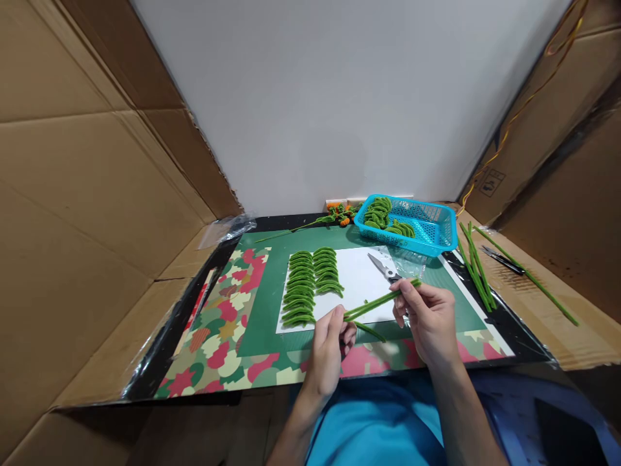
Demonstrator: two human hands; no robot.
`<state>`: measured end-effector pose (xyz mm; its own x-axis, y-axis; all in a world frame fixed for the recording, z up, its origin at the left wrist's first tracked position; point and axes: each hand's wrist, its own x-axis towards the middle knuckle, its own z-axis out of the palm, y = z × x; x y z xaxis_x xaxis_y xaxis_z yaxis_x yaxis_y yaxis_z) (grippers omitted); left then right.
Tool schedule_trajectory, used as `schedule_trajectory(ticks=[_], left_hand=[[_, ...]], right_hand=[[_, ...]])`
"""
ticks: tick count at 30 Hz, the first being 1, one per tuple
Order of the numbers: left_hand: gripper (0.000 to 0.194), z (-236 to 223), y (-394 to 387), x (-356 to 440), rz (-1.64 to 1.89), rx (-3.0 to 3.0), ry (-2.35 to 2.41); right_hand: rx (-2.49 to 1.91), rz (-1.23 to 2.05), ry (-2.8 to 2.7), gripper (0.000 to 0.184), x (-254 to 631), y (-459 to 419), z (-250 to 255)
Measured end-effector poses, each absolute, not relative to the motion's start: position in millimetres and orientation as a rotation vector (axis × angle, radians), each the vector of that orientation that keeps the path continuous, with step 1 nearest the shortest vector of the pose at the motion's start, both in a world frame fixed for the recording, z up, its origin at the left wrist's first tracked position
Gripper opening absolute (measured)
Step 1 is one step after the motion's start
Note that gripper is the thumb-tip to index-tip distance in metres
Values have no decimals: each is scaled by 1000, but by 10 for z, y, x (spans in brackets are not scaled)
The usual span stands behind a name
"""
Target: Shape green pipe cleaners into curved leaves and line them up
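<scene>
The left hand [330, 346] and right hand [429, 317] gripped green stems [376, 302]. Curved pieces [299, 289] appeared finished in two columns on paper [354, 272]; loose stems [479, 272] apparently remained.

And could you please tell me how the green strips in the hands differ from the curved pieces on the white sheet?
The green strips are long and nearly straight, while the curved pieces are shorter and bent. The green strips are held by the left hand and right hand, whereas the curved pieces lie on the white sheet in two columns. Both are green and look fuzzy.
</scene>
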<state>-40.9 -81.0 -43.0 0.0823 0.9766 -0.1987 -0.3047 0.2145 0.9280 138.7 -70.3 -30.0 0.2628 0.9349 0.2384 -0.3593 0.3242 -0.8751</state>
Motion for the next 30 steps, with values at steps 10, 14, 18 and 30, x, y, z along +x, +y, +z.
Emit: schedule_trajectory(ticks=[10,14,18,30], left_hand=[[54,-454,-824,-427,1067,901,1009],[54,-412,-819,-439,1063,965,985],[58,-431,-808,-429,1069,985,1011],[61,-409,-812,-443,1033,1082,1048]], right_hand=[[-826,974,-915,28,1426,-701,-288],[-816,972,-934,27,1436,-708,-282],[-806,973,-930,27,1433,-715,-295],[-865,901,-929,31,1410,-702,-307]])
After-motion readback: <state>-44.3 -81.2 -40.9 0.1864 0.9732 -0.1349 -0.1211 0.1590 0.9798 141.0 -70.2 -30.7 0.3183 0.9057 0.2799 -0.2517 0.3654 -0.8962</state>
